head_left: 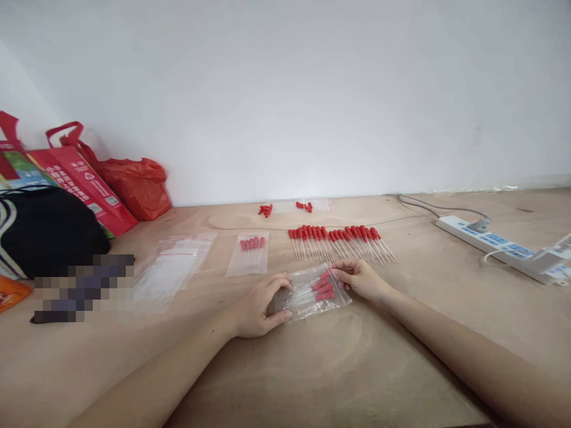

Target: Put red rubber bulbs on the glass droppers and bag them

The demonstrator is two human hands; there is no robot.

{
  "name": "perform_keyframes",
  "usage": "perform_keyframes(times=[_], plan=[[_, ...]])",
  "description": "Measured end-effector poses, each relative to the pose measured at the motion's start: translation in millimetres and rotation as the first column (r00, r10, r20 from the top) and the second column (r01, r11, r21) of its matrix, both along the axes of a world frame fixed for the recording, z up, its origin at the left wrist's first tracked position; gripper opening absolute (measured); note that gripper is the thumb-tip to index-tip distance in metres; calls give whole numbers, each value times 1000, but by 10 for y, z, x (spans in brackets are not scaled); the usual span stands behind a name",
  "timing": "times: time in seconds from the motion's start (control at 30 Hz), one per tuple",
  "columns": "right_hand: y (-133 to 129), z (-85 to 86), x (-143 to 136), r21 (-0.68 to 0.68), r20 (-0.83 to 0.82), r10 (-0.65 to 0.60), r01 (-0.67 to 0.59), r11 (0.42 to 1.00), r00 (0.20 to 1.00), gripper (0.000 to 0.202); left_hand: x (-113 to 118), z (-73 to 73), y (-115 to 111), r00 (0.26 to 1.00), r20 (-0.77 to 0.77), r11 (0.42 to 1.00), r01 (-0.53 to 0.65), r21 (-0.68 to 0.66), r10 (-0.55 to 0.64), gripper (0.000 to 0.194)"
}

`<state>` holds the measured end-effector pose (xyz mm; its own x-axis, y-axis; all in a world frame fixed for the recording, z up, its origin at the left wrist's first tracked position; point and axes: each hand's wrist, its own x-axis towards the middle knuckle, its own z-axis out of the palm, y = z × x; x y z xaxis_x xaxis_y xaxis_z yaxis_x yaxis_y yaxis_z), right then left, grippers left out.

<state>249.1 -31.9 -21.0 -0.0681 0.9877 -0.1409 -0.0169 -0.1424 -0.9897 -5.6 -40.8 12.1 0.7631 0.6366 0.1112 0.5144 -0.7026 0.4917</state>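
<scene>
A clear zip bag (342,299) lies at an angle on the table between my hands, with several red-bulbed droppers (325,288) inside. My left hand (257,306) grips its left end between thumb and fingers. At the upper right corner, my right hand (360,279) pinches the bag near its opening; whether the seal is closed I cannot tell. Just beyond, a long row of loose droppers (336,235) lies side by side, red bulbs facing the wall. Left of that row rests another filled zip bag (236,261) with several droppers in it.
Flat, unfilled zip bags (172,270) are stacked to the left. Loose red rubber bulbs (265,210) lie near the wall. At right is a white power strip (495,241) with cables. Red shopping bags (84,184) and a black bag (53,232) stand at far left.
</scene>
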Motion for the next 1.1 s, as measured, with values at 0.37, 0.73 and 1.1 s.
perform_keyframes(times=[0.37, 0.73, 1.1], plan=[[35, -40, -193, -12, -104, 120, -122, 992, 987, 28, 21, 19, -8, 999, -28, 1000, -24, 16, 24, 41], [572, 152, 181, 329, 629, -289, 89, 940, 722, 12, -2, -13, 18, 999, -28, 999, 26, 20, -26, 39], [1229, 123, -136, 325, 639, -437, 292, 899, 633, 6, -28, -62, 27, 999, 40, 1000, 8, -10, -8, 26]])
